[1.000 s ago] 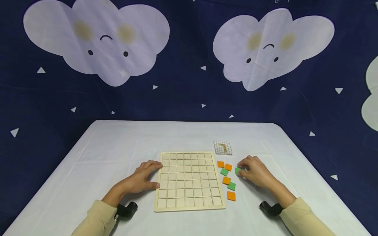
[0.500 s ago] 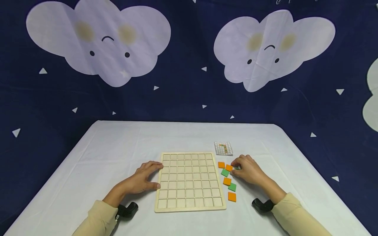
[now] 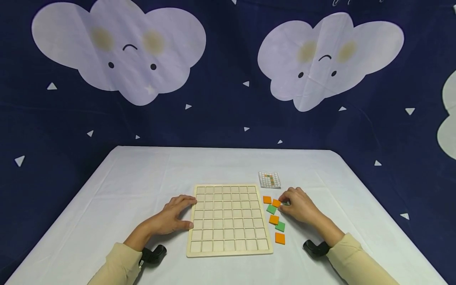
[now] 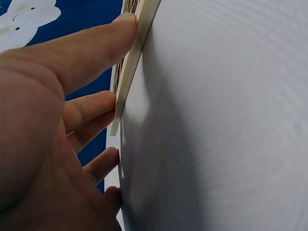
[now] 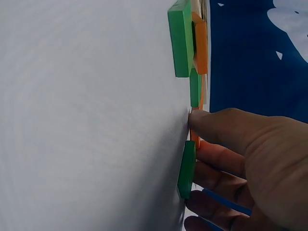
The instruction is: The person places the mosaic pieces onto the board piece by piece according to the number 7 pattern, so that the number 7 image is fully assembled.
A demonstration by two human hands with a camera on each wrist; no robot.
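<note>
A wooden board (image 3: 229,220) with a recessed grid lies flat on the table. My left hand (image 3: 172,215) rests against its left edge, thumb and fingertips touching the rim (image 4: 130,65), fingers spread. Right of the board, my right hand (image 3: 301,206) has thumb and index finger at the sides of an orange square tile (image 3: 276,203), pinching it low on the cloth. A green tile (image 5: 186,171) sits by the other fingers of that hand, mostly hidden in the head view. Another green tile (image 3: 272,209) lies just beside the orange one.
More loose tiles lie along the board's right side: an orange tile (image 3: 266,200) farther back, then an orange tile (image 3: 273,219) touching a green tile (image 3: 280,226), and an orange tile (image 3: 280,238) nearest me. A small printed grid card (image 3: 269,180) lies behind them on the white tablecloth (image 3: 149,170).
My right hand has moved left from the outlying green tile to the orange tile, then stayed there over the last half second. The left hand and board have kept their places.
</note>
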